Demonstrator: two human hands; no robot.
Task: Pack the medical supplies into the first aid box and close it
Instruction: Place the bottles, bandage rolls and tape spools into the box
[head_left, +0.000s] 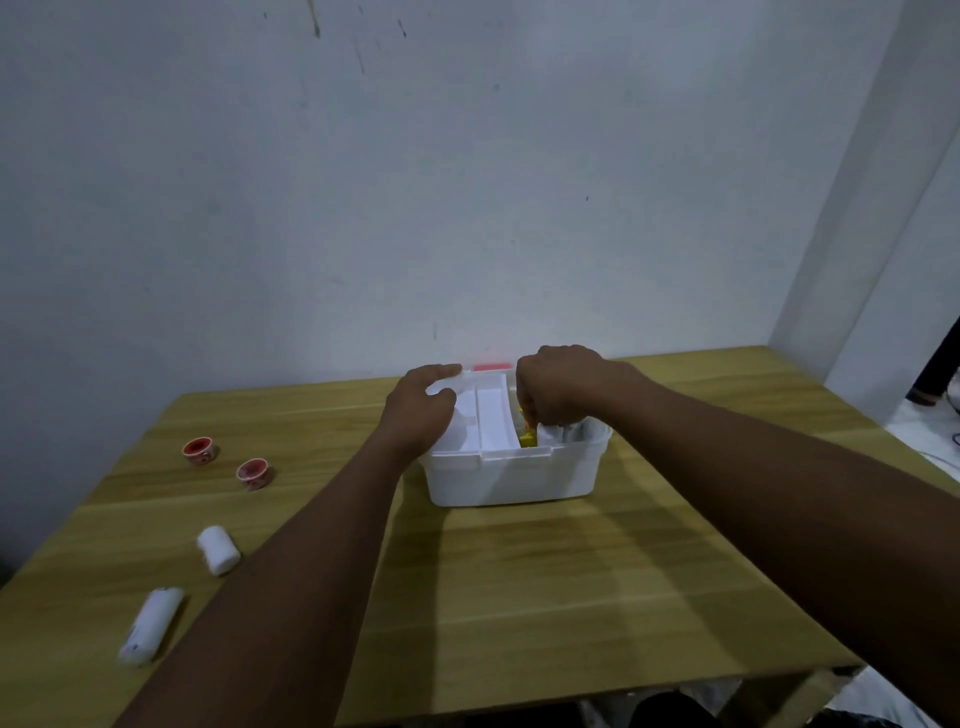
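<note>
A white first aid box (514, 478) stands open in the middle of the wooden table, with a white inner tray (493, 421) across its top. My left hand (423, 410) rests on the tray's left side, fingers curled over its far edge. My right hand (558, 387) reaches into the box's right half, fingers closed around a yellow item (529, 439) beside white packets (569, 431). On the table at the left lie two red tape rolls (198, 450) (254, 473), a short white bandage roll (218, 550) and a longer wrapped bandage (151, 625).
The wooden table (545, 587) meets a white wall behind the box. Its front edge runs along the bottom of the view. A red part (491, 367) shows behind the box at the wall. Right of the table the floor is visible.
</note>
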